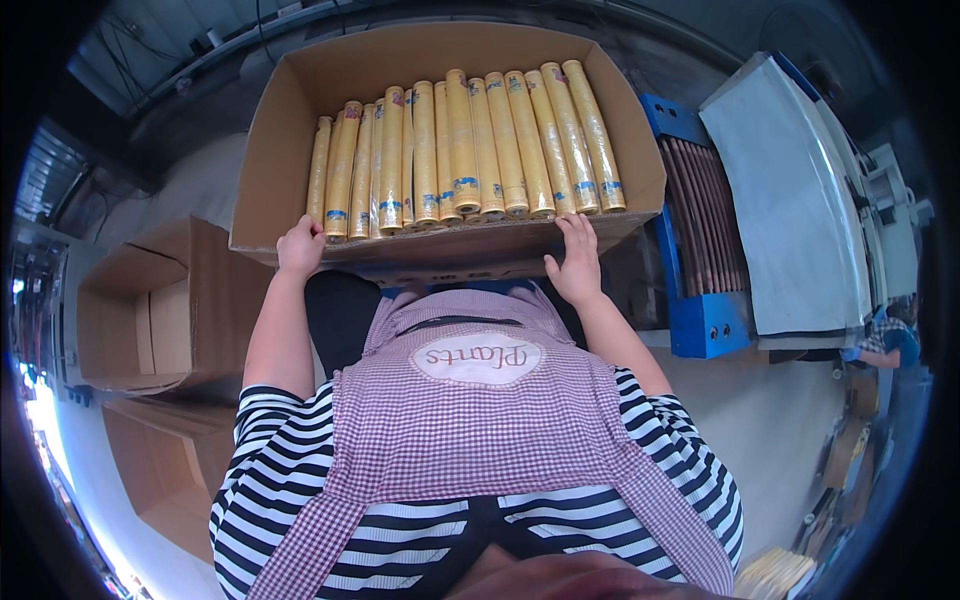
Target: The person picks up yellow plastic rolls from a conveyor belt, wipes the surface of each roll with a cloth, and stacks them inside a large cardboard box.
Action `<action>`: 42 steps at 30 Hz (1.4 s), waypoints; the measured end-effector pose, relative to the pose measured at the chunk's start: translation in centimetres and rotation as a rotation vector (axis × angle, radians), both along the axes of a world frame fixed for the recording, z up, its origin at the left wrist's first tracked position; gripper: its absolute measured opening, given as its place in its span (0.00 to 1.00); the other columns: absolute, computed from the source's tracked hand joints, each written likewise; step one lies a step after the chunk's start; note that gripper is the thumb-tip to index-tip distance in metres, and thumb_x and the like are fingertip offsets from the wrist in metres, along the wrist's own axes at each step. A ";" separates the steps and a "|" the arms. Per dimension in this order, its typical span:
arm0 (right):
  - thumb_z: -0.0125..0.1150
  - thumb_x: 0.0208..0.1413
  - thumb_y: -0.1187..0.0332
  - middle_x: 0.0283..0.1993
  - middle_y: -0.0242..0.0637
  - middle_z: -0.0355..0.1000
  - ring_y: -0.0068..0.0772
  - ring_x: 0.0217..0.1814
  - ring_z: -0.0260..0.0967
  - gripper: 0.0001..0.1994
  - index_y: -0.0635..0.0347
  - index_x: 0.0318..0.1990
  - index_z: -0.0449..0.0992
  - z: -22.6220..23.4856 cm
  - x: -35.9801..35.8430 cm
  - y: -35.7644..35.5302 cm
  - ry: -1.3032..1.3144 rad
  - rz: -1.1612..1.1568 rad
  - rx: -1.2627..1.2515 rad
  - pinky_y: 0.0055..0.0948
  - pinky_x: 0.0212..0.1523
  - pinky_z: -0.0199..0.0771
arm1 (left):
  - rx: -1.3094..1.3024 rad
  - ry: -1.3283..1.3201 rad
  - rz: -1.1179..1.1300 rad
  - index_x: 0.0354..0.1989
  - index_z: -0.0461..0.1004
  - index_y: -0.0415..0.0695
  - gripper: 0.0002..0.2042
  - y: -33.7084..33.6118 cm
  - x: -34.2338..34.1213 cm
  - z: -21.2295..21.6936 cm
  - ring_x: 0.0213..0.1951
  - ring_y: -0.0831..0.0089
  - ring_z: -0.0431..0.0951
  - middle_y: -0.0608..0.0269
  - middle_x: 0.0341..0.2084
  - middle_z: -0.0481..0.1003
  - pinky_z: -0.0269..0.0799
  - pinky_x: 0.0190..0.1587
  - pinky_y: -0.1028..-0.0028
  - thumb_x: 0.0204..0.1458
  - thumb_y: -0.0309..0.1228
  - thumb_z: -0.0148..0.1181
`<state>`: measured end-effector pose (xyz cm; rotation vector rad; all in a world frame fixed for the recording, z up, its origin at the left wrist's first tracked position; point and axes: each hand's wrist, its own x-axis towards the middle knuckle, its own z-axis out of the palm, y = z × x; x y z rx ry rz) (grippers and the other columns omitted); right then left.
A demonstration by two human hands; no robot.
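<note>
In front of me stands a large open cardboard box (450, 45) with several long yellow tubes (465, 140) in clear wrapping. The tubes stand side by side in a row, some a little tilted, with blue marks near their lower ends. My left hand (301, 246) is closed on the near rim at the box's left end, its fingers curled over the edge. Farther right on the same rim, my right hand (577, 258) hooks its fingers over the cardboard, the thumb outside and apart from them. Neither hand touches a tube.
Two open cardboard boxes, an upper one (215, 300) and a lower one (180, 460), are at my left. To the right is a blue-ended rack (711, 325) with brown slats, beside a white-covered surface (790, 200). Another person (890, 345) is at the far right.
</note>
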<state>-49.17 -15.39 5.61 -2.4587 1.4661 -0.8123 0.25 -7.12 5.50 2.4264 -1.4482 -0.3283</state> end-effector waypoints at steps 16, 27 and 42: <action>0.70 0.42 0.73 0.68 0.44 0.56 0.54 0.75 0.45 0.36 0.56 0.63 0.62 -0.4 0.1 0.0 -0.024 0.007 0.012 0.45 0.72 0.52 | 0.014 -0.048 0.004 0.36 0.73 0.49 0.07 -0.1 0.0 -0.2 0.41 0.55 0.80 0.55 0.33 0.81 0.70 0.48 0.59 0.52 0.36 0.57; 0.70 0.42 0.72 0.67 0.43 0.58 0.53 0.75 0.47 0.35 0.57 0.61 0.64 -0.3 0.1 0.2 0.004 -0.013 0.004 0.44 0.71 0.55 | -0.005 -0.015 0.004 0.36 0.74 0.49 0.06 0.3 -0.1 -0.1 0.41 0.55 0.80 0.56 0.32 0.81 0.71 0.48 0.60 0.52 0.35 0.56; 0.69 0.42 0.73 0.68 0.43 0.57 0.53 0.75 0.46 0.36 0.56 0.62 0.63 -0.5 0.0 0.2 -0.004 -0.006 0.000 0.45 0.72 0.52 | -0.043 -0.011 -0.014 0.37 0.75 0.50 0.07 0.3 0.1 -0.5 0.42 0.55 0.80 0.56 0.33 0.81 0.71 0.48 0.60 0.52 0.35 0.55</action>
